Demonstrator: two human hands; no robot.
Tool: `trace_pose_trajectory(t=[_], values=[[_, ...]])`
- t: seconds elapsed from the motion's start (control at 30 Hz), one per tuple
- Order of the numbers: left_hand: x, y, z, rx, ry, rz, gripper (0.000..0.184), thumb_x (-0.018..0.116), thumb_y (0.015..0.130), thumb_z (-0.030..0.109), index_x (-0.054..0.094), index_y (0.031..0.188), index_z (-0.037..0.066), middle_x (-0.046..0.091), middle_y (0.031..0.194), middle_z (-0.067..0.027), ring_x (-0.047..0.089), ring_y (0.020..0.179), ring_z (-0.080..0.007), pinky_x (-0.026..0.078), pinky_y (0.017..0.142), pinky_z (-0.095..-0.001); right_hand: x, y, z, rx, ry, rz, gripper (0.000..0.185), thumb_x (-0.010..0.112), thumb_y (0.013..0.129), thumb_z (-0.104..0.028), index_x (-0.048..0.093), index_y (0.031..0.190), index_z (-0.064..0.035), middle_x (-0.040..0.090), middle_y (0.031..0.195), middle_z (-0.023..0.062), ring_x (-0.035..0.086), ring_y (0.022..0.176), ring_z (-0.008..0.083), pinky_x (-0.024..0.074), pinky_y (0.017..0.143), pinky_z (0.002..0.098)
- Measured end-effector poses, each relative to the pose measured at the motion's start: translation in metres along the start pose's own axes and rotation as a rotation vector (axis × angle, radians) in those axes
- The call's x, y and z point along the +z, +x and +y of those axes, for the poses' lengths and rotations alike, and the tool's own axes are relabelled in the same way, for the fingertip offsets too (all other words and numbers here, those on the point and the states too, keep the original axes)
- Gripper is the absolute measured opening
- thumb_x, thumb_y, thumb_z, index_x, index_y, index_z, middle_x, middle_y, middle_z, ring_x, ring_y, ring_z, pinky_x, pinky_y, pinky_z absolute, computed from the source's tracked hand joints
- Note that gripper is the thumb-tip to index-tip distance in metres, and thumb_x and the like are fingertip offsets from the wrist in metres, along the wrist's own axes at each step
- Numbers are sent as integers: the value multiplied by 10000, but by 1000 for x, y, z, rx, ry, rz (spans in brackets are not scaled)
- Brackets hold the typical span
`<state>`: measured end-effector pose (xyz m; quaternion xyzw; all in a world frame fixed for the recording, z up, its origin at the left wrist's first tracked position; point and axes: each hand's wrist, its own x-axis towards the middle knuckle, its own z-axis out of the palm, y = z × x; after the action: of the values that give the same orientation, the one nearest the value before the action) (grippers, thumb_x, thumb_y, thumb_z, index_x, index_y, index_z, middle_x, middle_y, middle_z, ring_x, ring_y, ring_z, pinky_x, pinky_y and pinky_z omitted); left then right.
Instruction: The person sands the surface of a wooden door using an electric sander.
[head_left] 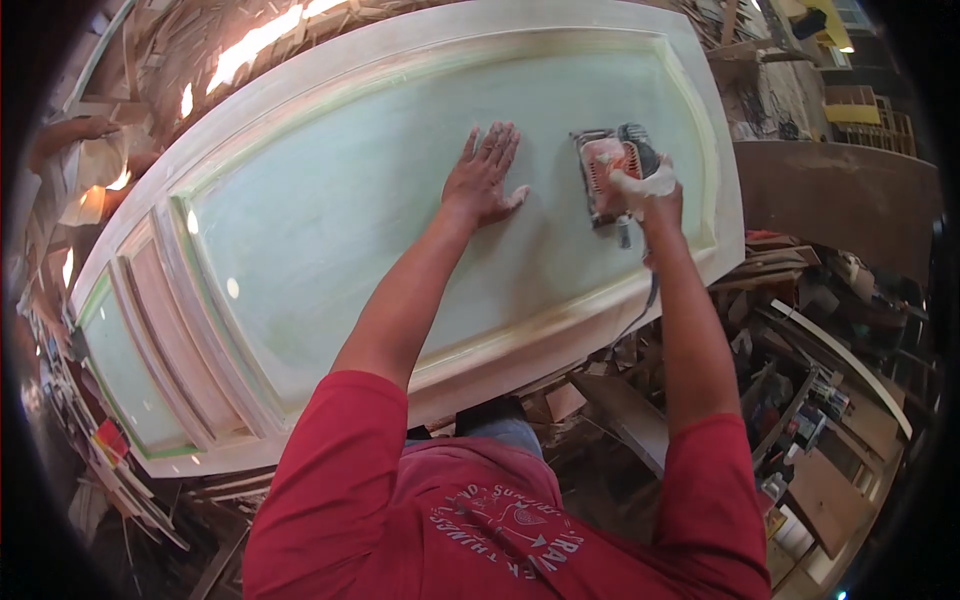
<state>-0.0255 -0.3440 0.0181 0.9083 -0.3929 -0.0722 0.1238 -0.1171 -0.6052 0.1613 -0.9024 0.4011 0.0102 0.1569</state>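
Observation:
A large panelled door [330, 230] lies flat before me, its main recessed panel pale green and its frame whitish. My left hand [485, 175] rests flat on the green panel with fingers stretched out, dusted white. To its right, my right hand [652, 187] is wrapped round an orange and black electric sander [605, 170]. The sander sits on the green panel near its right end, and its cord [650, 295] trails down over the door's near edge. White dust covers the sander and my right hand.
Another person's hand [95, 128] shows beyond the door at far left. Wood scraps [160, 60] lie behind the door. A curved brown board [840, 195] stands at right. Lower right, bottles and small containers [805, 430] sit among boards.

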Motion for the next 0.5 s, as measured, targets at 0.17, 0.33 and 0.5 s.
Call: trace_pose_trajectory(t=[0.17, 0.33, 0.5], values=[[-12, -39, -38, -134, -132, 116, 955, 569, 1022, 612, 232, 1752, 97, 213, 1832, -103, 162, 1699, -255, 67, 1393, -482, -5, 34, -33, -139, -15, -84, 907, 888, 711, -549, 628, 1380, 6, 778, 1169, 280, 760, 1135, 438, 605, 1002, 474], [-19, -86, -79, -312, -101, 258, 962, 694, 993, 511, 265, 1735, 75, 254, 1816, -117, 195, 1688, -297, 114, 1385, -504, 4, 17, -97, -305, -84, -199, 847, 846, 749, -614, 659, 1332, -29, 779, 1156, 272, 754, 1128, 444, 600, 1004, 497], [-24, -133, -102, -462, -67, 349, 936, 754, 971, 479, 349, 1690, 36, 347, 1764, -176, 290, 1645, -370, 195, 1358, -532, 24, -22, -161, -494, -32, -283, 796, 767, 840, -679, 671, 1334, -62, 776, 1144, 270, 747, 1113, 454, 590, 1015, 510]])
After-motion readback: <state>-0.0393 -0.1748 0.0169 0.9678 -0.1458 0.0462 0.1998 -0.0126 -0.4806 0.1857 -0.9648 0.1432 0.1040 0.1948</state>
